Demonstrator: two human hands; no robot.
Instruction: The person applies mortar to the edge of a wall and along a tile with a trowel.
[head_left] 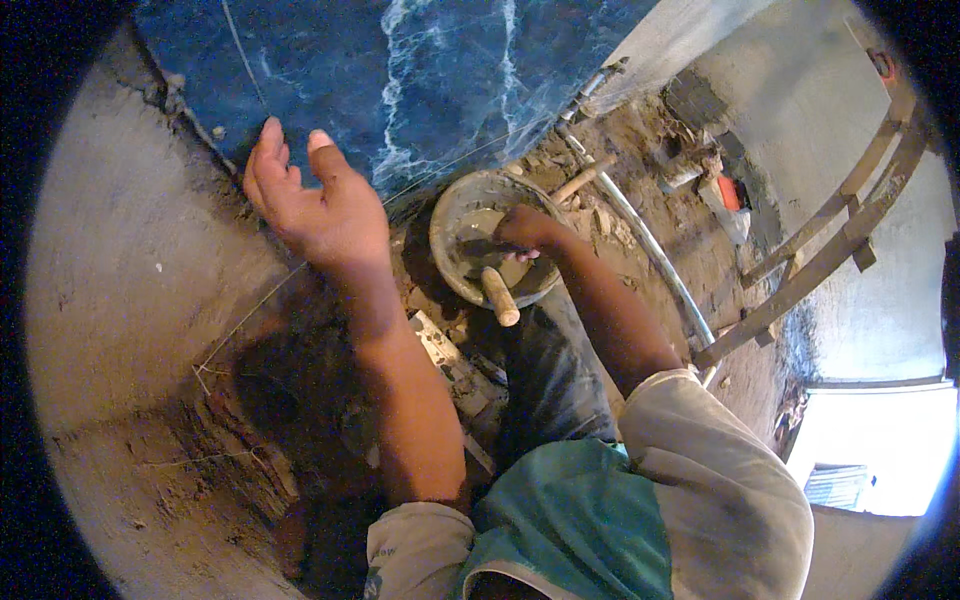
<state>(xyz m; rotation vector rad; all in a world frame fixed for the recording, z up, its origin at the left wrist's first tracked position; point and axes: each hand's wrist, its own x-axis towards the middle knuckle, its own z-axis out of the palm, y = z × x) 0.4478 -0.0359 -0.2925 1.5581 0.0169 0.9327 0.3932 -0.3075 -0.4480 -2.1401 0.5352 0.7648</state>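
Note:
My left hand [322, 200] is raised before a dark blue, white-veined panel [450, 70], thumb and fingers apart, with nothing visible in it. A thin string [243, 50] runs down the panel to near its fingertips. My right hand [525, 232] reaches into a round, grey-crusted basin [446, 225] with a wet greyish mix [477, 230] inside. Its fingers are curled downward; what they hold, if anything, is hidden. Close below that hand, a wooden handle [500, 297] sticks out over the basin's near rim; its other end is hard to make out.
Another wooden handle [585, 180] lies right of the basin among rubble. A pale pipe [645, 235] crosses the dirt floor, and a wooden ladder-like frame [830, 245] leans at the right. Beyond lies an orange object [730, 193]. More string [245, 318] stretches along the left wall.

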